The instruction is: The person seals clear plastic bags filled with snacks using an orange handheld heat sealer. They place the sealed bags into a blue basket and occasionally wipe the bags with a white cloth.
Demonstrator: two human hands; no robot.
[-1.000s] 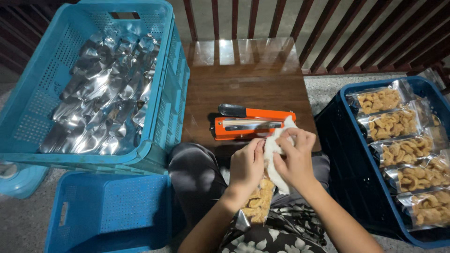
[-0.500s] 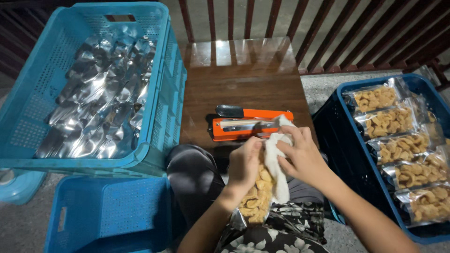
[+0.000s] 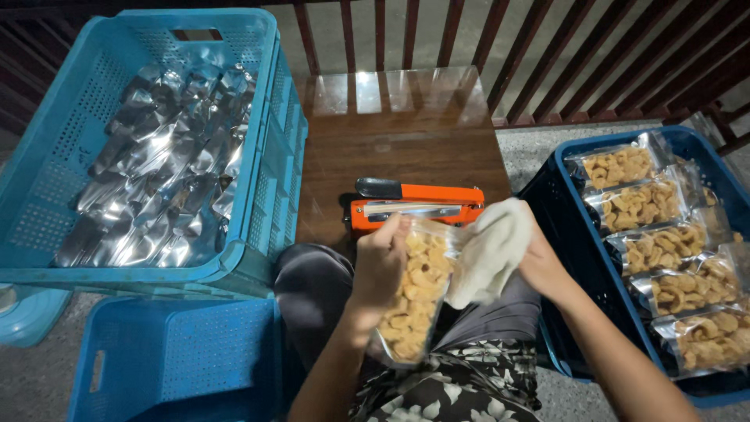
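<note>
A clear snack pouch (image 3: pixel 414 293), lumpy with golden crackers, stands over your lap, your left hand (image 3: pixel 380 262) clamped round its upper edge. Your right hand (image 3: pixel 543 266) grips a soft white cloth (image 3: pixel 491 248) against its top, just before the orange sealer (image 3: pixel 418 211) on the glossy brown table (image 3: pixel 406 117).

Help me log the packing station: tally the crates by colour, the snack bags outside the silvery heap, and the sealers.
Light blue crates: 2, one full of silvery bags, one below it
Dark blue crate: 1
Sealed snack bags in the dark crate: 5 visible
Snack bag in the left hand: 1
Orange sealer: 1
Total: 10
</note>
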